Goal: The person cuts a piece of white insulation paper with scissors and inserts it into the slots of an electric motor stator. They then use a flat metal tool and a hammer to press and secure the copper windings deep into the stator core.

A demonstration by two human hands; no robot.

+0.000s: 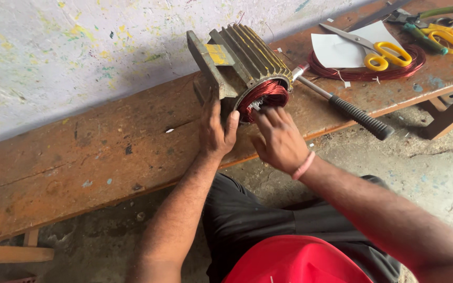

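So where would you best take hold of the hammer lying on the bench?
Probably by the black ribbed grip of the hammer, coming from the bench's front edge on the right: that end juts past the bench into free air, while the head lies tucked against the motor stator.

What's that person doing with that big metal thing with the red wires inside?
A person sits at a worn wooden bench with a ribbed motor housing lying on its side. The left hand steadies its near edge, while the right hand has its fingers at the red copper windings in the open end. A hammer, a coil of red wire, white paper and yellow-handled scissors lie to the right.
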